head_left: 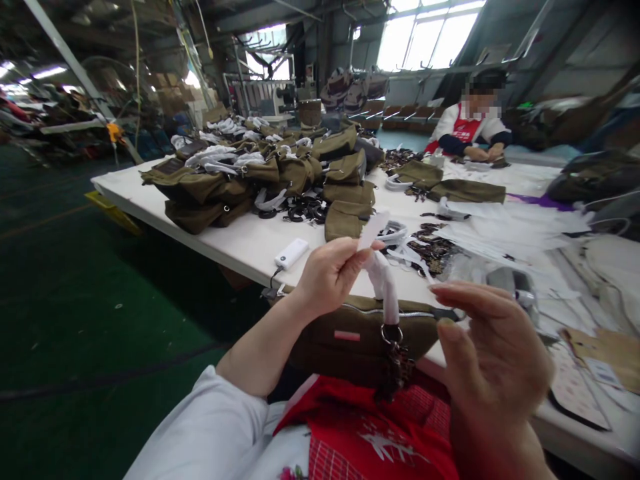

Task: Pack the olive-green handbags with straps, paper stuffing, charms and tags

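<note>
My left hand point(333, 273) pinches a white paper-like strip point(373, 230) between thumb and fingers, just above a handle point(385, 283) wrapped in white. That handle rises from an olive bag point(325, 333) resting at the table's near edge against my lap. The bag has a zipper along its top and a small pink label. A metal ring with a dark brown bundle point(395, 367) hangs at the handle's lower end. To the right of the bag, my right hand point(493, 353) is raised with thumb and forefinger apart, holding nothing visible.
Piled olive bags point(290, 167) with white-wrapped handles cover the far left of the white table point(220, 240). A white power bank point(291, 254) lies nearer. Brown straps point(435, 250), white sheets point(500, 233) and a phone point(577, 387) are rightward. Across the table, a person point(467, 127) works.
</note>
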{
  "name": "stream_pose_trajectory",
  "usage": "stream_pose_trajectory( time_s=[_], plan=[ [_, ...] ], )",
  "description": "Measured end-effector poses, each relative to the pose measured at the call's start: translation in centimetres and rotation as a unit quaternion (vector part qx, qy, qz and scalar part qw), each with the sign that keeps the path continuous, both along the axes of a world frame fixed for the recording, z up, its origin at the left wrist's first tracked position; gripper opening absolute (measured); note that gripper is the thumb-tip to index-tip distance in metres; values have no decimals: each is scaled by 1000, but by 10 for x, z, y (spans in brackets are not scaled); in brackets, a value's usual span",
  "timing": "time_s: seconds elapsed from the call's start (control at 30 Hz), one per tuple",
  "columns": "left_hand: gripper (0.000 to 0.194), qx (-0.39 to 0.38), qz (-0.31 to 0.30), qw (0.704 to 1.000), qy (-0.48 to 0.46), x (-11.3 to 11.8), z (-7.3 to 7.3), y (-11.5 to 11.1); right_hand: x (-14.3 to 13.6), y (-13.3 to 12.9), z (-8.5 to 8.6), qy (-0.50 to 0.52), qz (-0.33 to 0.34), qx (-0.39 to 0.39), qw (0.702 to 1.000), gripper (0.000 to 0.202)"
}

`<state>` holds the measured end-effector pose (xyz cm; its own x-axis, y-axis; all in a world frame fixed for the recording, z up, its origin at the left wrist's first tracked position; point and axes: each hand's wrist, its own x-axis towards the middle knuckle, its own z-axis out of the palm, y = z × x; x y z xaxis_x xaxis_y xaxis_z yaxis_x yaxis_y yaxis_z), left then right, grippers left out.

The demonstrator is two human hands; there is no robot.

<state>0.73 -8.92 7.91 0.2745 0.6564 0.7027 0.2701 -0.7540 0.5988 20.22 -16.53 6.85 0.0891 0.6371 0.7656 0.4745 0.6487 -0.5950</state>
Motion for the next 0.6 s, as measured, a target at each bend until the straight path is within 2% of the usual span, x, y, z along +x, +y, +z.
stream_pose_trajectory(
  time_s=[0.1, 0.17, 0.2, 0.27, 0.37, 0.43, 0.5, 0.6],
  plan=[
    [37, 48, -2, 999, -2, 22, 31, 12, 9, -14, 0, -46, -22, 57, 997, 34],
    [38, 87, 8, 996, 4, 41, 40, 23, 17, -15, -5, -90, -33, 46, 994, 33],
    [37, 105, 17, 994, 10, 52, 40, 29, 21, -15, -10, -103, -44, 29, 993, 30],
    [37, 126, 42, 991, 35, 77, 30, 42, 31, -16, -24, -108, -56, -20, 992, 20],
    [34, 109, 63, 985, 119, 115, 0, 59, 43, -23, -53, -111, -35, -95, 989, 11],
    [34, 100, 26, 974, 200, 135, -19, 64, 49, -29, -74, -131, -20, -146, 980, 10],
    [43, 97, 9, 973, 208, 144, -30, 66, 57, -35, -96, -146, -33, -197, 969, 12],
    [57, 83, 3, 987, 141, 135, -34, 65, 75, -42, -122, -130, -88, -263, 952, 14]
  ],
)
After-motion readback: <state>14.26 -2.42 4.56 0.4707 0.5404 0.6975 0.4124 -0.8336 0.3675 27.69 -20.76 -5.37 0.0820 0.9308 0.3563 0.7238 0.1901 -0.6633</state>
